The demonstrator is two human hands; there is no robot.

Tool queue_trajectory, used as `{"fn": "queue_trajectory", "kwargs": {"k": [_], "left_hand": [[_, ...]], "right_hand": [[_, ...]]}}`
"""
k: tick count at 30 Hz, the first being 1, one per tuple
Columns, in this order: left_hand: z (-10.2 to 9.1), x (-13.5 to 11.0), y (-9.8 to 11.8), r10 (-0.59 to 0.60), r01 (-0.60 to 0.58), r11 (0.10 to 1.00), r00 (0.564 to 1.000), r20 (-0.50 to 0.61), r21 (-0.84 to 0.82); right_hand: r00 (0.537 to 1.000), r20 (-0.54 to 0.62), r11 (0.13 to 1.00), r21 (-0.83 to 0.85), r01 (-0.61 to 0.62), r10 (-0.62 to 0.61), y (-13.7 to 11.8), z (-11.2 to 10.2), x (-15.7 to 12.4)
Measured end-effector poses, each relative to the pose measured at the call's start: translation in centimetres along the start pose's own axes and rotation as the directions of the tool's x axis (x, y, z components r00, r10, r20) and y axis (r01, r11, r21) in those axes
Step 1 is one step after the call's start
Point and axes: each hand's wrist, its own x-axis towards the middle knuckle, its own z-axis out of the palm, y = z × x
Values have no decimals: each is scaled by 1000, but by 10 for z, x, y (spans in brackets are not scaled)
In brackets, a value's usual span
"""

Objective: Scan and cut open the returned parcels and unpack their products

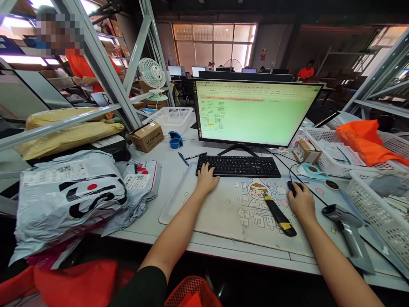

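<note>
My left hand (pixel 207 178) rests on the left end of a black keyboard (pixel 246 167), its fingers spread over the keys. Under the fingers of my right hand (pixel 302 202) is a black computer mouse (pixel 291 186), partly hidden by the hand. Between my forearms a black and yellow utility knife (pixel 280 216) lies on a printed desk mat (pixel 217 217). Behind the keyboard stands a monitor (pixel 252 115) showing a spreadsheet. A grey barcode scanner (pixel 347 232) lies to the right of my right wrist.
White and yellow parcels (pixel 70 187) are piled at the left, beside a small cardboard box (pixel 147 136). Two pens (pixel 183 158) and a blue lid (pixel 175 140) lie near the keyboard. White baskets (pixel 377 204) line the right side. A person in orange (pixel 83 70) stands beyond the metal frame.
</note>
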Motion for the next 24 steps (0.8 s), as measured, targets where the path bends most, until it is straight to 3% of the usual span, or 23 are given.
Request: {"fn": "queue_trajectory", "kwargs": {"k": [24], "left_hand": [[1, 0, 0, 45, -45, 999, 999, 2, 0]], "right_hand": [[999, 13, 999, 17, -31, 31, 3, 3, 0]]}}
